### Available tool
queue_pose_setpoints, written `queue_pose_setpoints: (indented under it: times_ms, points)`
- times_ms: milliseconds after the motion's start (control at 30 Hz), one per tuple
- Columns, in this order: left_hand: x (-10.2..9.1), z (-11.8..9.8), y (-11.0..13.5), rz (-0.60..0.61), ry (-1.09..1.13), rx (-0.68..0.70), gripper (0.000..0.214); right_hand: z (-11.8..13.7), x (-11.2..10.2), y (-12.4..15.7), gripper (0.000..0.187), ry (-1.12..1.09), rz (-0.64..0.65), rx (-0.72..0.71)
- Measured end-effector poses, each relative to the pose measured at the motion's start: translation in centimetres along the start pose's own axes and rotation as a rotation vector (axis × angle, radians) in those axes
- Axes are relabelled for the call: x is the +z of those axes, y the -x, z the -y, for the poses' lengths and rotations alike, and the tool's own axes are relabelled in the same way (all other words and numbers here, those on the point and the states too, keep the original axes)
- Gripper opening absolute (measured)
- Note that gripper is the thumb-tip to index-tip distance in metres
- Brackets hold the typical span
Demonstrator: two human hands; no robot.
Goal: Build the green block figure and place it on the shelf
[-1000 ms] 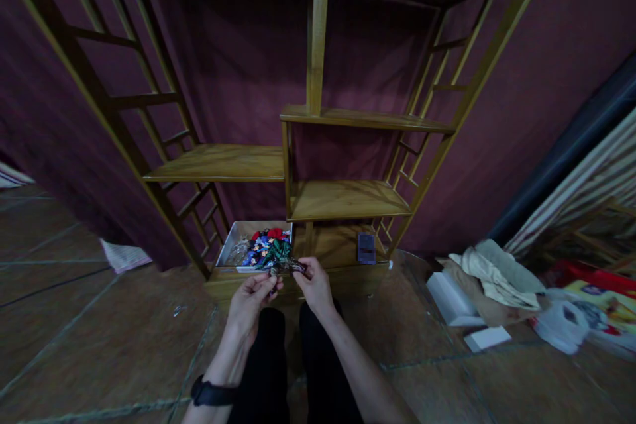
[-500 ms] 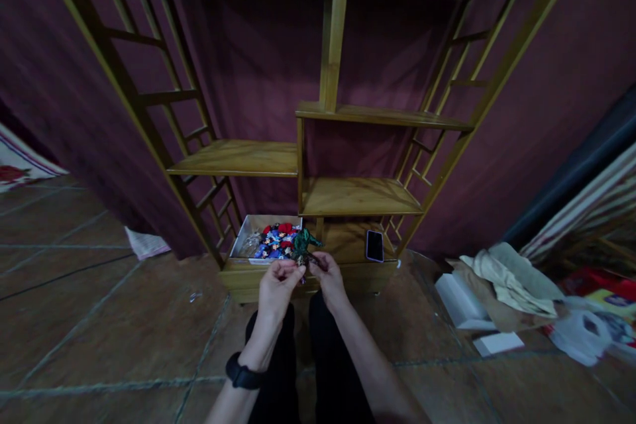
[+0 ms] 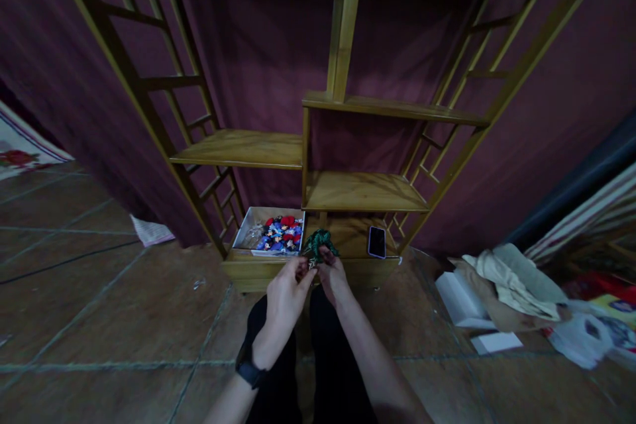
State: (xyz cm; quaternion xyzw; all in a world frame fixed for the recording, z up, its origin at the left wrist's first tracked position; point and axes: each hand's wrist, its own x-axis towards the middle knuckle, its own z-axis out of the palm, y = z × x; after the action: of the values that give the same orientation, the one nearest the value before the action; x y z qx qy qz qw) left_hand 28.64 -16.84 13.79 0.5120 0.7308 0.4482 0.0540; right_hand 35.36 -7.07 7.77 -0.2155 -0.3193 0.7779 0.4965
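My left hand (image 3: 287,293) and my right hand (image 3: 332,276) are close together in front of the lowest shelf. Between their closed fingertips is a bundle of shiny dark green cords (image 3: 320,243), its loops rising above my right fingers. Small pale bits show at its lower end between the thumbs, too small to name. Just left of it, an open white box (image 3: 242,238) holds several small red, blue and black figures (image 3: 281,235) and some clear plastic packing (image 3: 253,236). A black band (image 3: 250,366) is on my left wrist.
The wooden shelf unit (image 3: 263,149) stands against a dark purple curtain. A phone (image 3: 376,242) lies on its lowest board (image 3: 350,238). On the floor to the right are white boxes (image 3: 462,301), a pale cloth (image 3: 511,281) and a plastic bag (image 3: 581,338).
Both hands and the green cord bundle have shifted slightly right, away from the box. The cords' loops now spread to the right over my right fingers. The camera view has tilted a little.
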Motion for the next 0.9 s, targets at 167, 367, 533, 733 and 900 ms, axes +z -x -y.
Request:
queue_pose_setpoints:
  times_ms: [167, 367, 533, 733, 900]
  points:
    - [-0.2, -0.7, 0.4, 0.037, -0.358, 0.289, 0.023, -0.2, -0.8, -0.5, 0.033, -0.048, -0.034, -0.01]
    - [0.0, -0.4, 0.7, 0.059, -0.497, 0.44, 0.029, 0.1, -1.0, -0.3, 0.032, -0.004, 0.006, -0.006]
    - [-0.5, 0.6, 0.4, 0.062, -0.508, 0.437, 0.026, 0.8, -0.6, 0.1, 0.031, 0.141, 0.025, -0.107]
    - [-0.8, 1.0, -0.2, 0.024, -0.234, 0.273, 0.017, 1.6, -0.3, 0.1, 0.031, 0.35, -0.035, -0.188]
    - [-0.7, 1.5, -1.3, -0.113, 0.152, -0.034, 0.017, 2.4, 0.0, 0.2, 0.026, 0.409, -0.002, -0.227]
